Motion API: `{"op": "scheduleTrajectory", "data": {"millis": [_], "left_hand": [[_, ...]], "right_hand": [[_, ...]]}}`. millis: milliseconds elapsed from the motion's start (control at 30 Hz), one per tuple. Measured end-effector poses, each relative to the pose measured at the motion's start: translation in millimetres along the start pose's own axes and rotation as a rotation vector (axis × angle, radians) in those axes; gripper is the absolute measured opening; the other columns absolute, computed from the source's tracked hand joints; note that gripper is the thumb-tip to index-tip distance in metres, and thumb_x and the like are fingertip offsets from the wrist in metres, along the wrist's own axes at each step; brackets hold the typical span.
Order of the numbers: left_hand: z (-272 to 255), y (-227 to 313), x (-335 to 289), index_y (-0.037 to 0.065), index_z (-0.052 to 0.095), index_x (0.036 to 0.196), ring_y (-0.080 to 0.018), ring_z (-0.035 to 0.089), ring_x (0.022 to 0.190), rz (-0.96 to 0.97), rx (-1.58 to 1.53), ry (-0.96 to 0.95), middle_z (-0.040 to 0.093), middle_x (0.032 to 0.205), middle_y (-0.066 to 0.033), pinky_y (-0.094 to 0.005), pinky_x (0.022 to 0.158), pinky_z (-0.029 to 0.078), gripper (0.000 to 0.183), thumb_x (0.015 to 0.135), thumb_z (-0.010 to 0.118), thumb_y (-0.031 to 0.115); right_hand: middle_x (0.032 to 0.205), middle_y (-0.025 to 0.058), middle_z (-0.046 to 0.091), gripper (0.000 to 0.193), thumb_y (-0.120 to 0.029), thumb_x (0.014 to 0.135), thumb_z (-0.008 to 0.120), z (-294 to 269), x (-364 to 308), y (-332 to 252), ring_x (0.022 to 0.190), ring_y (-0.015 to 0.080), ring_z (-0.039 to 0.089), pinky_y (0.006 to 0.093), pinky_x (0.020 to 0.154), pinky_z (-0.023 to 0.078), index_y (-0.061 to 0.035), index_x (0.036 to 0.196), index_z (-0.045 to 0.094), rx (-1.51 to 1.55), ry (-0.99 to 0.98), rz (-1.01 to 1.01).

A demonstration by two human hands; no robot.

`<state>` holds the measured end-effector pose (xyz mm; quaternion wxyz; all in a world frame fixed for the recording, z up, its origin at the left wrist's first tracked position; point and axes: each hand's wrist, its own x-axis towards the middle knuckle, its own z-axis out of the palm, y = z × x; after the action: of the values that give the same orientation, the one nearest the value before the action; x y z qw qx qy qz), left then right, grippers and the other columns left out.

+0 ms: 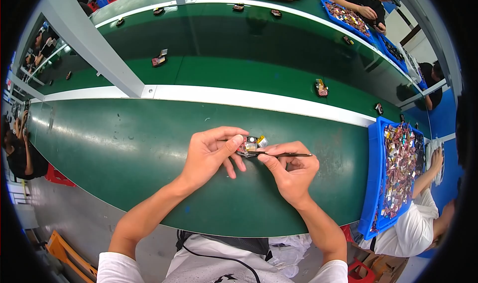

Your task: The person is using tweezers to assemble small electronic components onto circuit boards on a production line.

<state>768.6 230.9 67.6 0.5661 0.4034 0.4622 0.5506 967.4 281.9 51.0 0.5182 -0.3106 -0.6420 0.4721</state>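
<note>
Over the green table, my left hand (217,149) holds a small electronic unit (249,145) between thumb and fingers. It shows a red circuit board, a dark casing and a silver-and-yellow piece sticking out at its right end. My right hand (294,171) is closed round a thin black tool (289,155), like tweezers or a small pry stick; its exact kind is hard to make out. The tool's tip meets the lower edge of the unit, close to my left fingertips.
A blue tray (373,183) heaped with small red-and-silver boards stands at the table's right end. Behind a white rail (259,98), a green belt carries several similar units (321,87). A grey post (92,39) rises at left. Other people work across the belt and at both sides.
</note>
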Motion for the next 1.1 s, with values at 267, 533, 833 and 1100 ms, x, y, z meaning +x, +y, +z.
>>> {"op": "scheduleTrajectory", "data": {"millis": [267,533,833,1100], "left_hand": [[8.8,0.8,1.0,-0.009,0.064,0.122,-0.0247,0.075,0.071,0.007,-0.018,0.013,0.071,0.098,-0.0196,-0.0283,0.049,0.059,0.030,0.104,0.060,0.015],[13.9,3.5,1.1,-0.008,0.064,0.121,-0.0238,0.075,0.072,0.008,-0.036,0.010,0.071,0.095,-0.0181,-0.0282,0.050,0.059,0.027,0.103,0.060,0.011],[18.1,5.4,1.6,-0.009,0.065,0.119,-0.0219,0.074,0.069,0.045,-0.010,-0.006,0.073,0.094,-0.0174,-0.0269,0.051,0.058,0.024,0.102,0.061,0.008],[25.0,4.5,2.8,-0.011,0.064,0.118,-0.0228,0.073,0.067,0.073,0.048,0.014,0.072,0.092,-0.0195,-0.0278,0.049,0.059,0.022,0.101,0.059,0.003]], "right_hand": [[0.090,0.0089,0.079,0.013,0.001,0.080,0.084,-5.8,-0.4,0.4,0.046,-0.0010,0.041,0.0185,0.043,0.027,-0.0025,0.086,0.073,-0.006,0.002,-0.023],[0.089,0.0085,0.079,0.014,0.002,0.079,0.084,-11.6,0.7,-2.6,0.046,-0.0009,0.042,0.0186,0.043,0.029,-0.0024,0.085,0.073,-0.087,-0.028,-0.180],[0.085,0.0076,0.077,0.014,0.002,0.079,0.084,-21.4,0.0,-5.1,0.047,-0.0012,0.043,0.0183,0.043,0.028,-0.0012,0.087,0.073,0.034,-0.026,0.021],[0.089,0.0088,0.077,0.015,0.003,0.079,0.084,-27.0,2.5,-10.0,0.047,-0.0013,0.043,0.0179,0.043,0.030,-0.0005,0.089,0.073,0.027,-0.034,-0.029]]}}
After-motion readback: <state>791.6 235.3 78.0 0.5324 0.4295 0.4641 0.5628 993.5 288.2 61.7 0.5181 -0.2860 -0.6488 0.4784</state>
